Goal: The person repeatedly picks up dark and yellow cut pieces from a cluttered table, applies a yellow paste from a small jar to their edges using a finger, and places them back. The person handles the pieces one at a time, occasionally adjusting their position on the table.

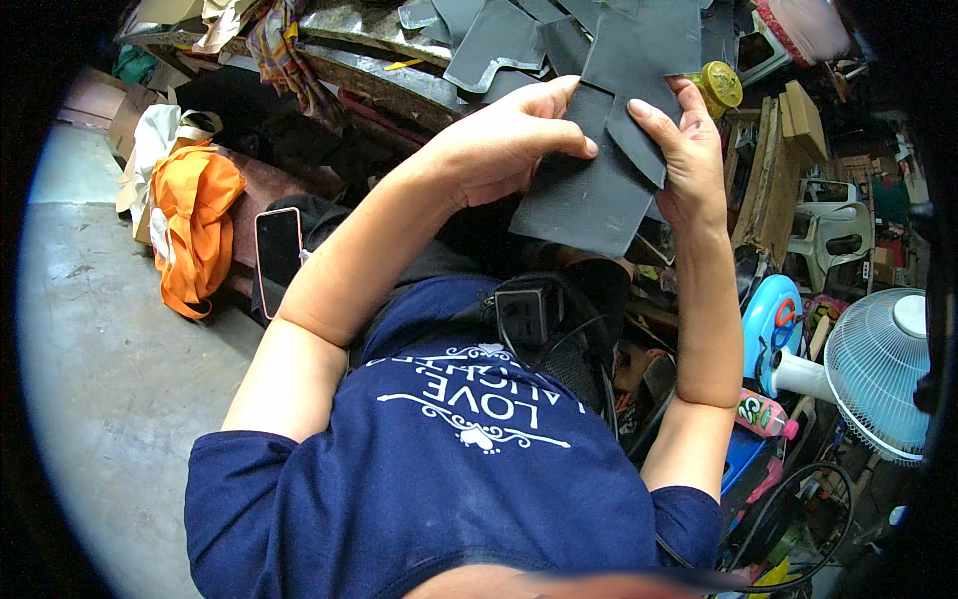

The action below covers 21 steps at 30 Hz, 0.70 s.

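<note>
Both my hands are raised over the near edge of a bench, holding flat black sheet pieces that look like leather or a similar material. My left hand [509, 140] pinches the left edge of a large black sheet piece [584, 205], thumb on top and fingers mostly hidden underneath. On the other side, my right hand [694, 165] grips a smaller black piece with a curved edge [636, 148], its thumb pressing on the face. That smaller piece overlaps the large one. Another broad black piece [644, 50] extends beyond my hands; whether it is held or lies on the bench, I cannot tell.
More cut black pieces [499, 45] lie on the worn bench [394, 80]. A yellow-lidded jar [720, 88] stands beyond my right hand. At left are an orange bag [195, 225] and a phone [278, 250]; at right, a fan [873, 369] and a pink bottle [764, 413].
</note>
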Motion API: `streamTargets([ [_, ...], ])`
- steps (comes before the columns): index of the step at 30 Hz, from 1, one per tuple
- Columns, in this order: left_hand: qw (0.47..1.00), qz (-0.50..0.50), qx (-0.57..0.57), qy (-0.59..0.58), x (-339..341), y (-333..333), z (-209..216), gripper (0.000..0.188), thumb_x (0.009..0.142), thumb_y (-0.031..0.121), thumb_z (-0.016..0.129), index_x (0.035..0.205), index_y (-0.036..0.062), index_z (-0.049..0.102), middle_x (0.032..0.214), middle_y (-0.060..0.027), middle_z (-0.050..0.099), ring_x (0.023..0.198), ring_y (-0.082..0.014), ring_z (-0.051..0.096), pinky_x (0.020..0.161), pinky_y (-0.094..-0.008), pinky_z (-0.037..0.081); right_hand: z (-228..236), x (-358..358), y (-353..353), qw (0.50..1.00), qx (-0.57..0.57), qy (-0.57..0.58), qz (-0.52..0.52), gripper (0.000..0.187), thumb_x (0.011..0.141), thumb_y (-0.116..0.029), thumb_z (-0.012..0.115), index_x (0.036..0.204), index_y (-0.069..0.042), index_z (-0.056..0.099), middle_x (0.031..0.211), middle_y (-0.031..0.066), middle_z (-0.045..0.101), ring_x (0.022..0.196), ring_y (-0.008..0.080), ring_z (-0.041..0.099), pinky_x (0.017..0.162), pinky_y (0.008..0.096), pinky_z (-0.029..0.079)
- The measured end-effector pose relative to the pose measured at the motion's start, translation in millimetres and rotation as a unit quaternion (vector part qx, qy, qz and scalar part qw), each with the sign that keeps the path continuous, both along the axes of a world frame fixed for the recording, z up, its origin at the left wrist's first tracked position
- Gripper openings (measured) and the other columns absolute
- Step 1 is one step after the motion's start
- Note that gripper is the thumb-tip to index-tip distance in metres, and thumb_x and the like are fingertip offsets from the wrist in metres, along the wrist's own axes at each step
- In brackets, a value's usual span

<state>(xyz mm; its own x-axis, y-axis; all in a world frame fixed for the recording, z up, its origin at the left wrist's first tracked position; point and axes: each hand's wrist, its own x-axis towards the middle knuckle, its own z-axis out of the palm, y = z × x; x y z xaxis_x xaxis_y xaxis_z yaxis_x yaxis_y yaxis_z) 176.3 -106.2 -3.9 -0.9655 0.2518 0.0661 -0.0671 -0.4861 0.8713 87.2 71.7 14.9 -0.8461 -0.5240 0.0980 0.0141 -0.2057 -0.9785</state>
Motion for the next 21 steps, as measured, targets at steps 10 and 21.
streamTargets([
  [10, 0.994, 0.071, -0.056, -0.06, 3, 3, 9, 0.046, 0.089, 0.016, 0.063, 0.131, 0.0004, 0.053, 0.114, -0.0077, 0.065, 0.102, -0.0141, 0.061, 0.088, -0.0285, 0.051, -1, 2, -4, 0.996, 0.017, 0.087, -0.015, 0.054, 0.082, -0.001, 0.074, 0.129, 0.004, 0.049, 0.122, 0.0124, 0.057, 0.107, 0.0176, 0.06, 0.091, 0.0303, 0.053],
  [21, 0.998, 0.056, 0.01, -0.038, 1, 8, 8, 0.037, 0.094, 0.022, 0.063, 0.124, 0.0008, 0.056, 0.108, -0.0064, 0.067, 0.09, -0.0123, 0.066, 0.08, -0.0267, 0.055, 0, -2, -1, 0.988, 0.041, 0.144, -0.025, 0.055, 0.08, -0.005, 0.077, 0.128, 0.004, 0.051, 0.123, 0.0114, 0.058, 0.113, 0.0171, 0.055, 0.098, 0.0287, 0.045],
])
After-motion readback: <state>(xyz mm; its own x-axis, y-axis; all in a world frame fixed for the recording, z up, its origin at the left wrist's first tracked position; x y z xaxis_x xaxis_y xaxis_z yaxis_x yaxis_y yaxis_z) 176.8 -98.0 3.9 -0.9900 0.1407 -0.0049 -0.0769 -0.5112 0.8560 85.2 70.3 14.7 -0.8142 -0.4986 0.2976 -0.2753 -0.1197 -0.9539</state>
